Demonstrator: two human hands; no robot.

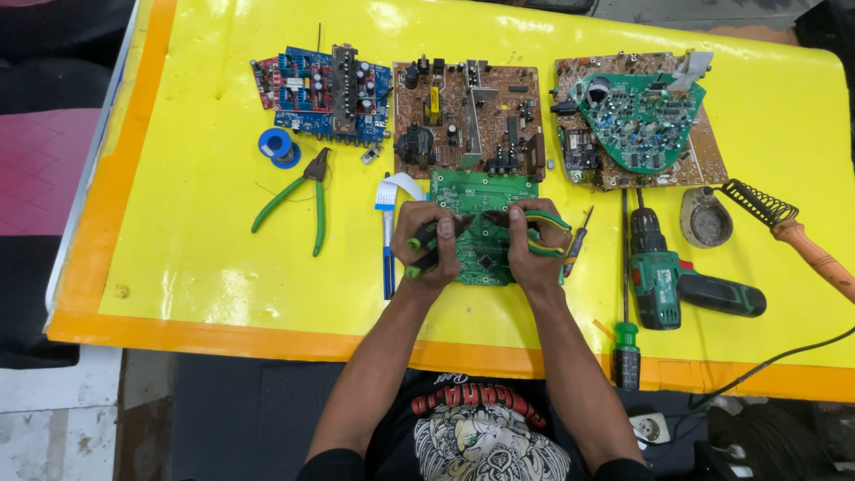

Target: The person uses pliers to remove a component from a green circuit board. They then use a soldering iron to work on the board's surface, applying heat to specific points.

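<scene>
Working piece: I am looking at a green circuit board (484, 227) lying flat at the centre of the frame, on the yellow table (196, 240), just below a brown board.
Left hand: my left hand (426, 245) is closing around a green-handled plier (434, 242), its dark tip pointing right over the green board's upper middle.
Right hand: my right hand (533, 248) is gripping a second green-and-yellow-handled plier (534, 233), its nose pointing left toward the other tip; the two tips are nearly meeting above the board.
Grip state: both hands are wrapping tight on their tool handles; I cannot tell how far the plier noses themselves are parting.
Just beside: a white ribbon cable (392, 189) with a blue end is lying left of the board, and a small screwdriver (577, 240) is lying right of my right hand.
Upper row: a blue board (325, 89), a brown board (468, 120) and a brown board carrying a rounded green board (637, 120) are sitting side by side across the top of the frame.
Left of frame: a blue solder reel (278, 147) and spare green-handled cutters (303, 200) are resting well apart from my hands.
Right of frame: a green cordless drill (677, 281), a long screwdriver (626, 294) and a soldering iron (806, 245) on its coiled stand (726, 209) are lying there.
</scene>
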